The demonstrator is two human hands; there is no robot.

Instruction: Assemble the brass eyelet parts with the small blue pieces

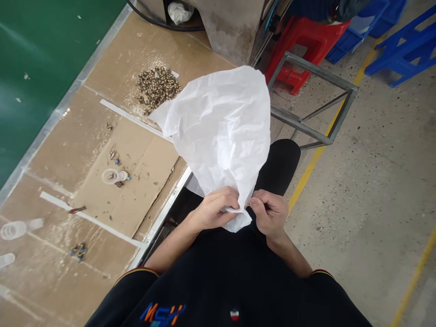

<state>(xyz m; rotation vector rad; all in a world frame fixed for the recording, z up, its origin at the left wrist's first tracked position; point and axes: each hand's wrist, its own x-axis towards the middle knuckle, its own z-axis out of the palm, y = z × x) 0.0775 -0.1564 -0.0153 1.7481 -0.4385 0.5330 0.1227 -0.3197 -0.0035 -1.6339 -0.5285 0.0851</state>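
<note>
White, thin and creased, the bag [221,118] puffs out in front of me, its broad rounded body above my lap and overlapping the near edge of the table [51,159]. My left hand [220,208] grasps its gathered neck, a short crumpled end sticking out below the fingers. My right hand [271,212] is curled shut just beside the neck; its folded fingers hide whether it pinches anything. The material could be film or thin paper; I can't tell which, nor what is inside.

The table has a glossy brown covering, a metal strip along its near edge and clear tape along its far edge. A flat cardboard sheet [136,159], matte and specked, lies against the near edge between white tape strips. On it stands a clear plastic cup [111,176] with small bits around it. Beyond the bag is a heap of small brass-coloured and dark metal parts [158,88], one side close to the bag's pointed corner. A red-handled tool [76,210] lies across a tape strip, too small to identify.

At the picture's left side, a clear plastic container [15,230] lies on the table, and another is cut off. To my right, a grey metal frame [313,102] stands on the speckled floor [357,181], partly behind the bag, with a red stool [303,45] past it.
</note>
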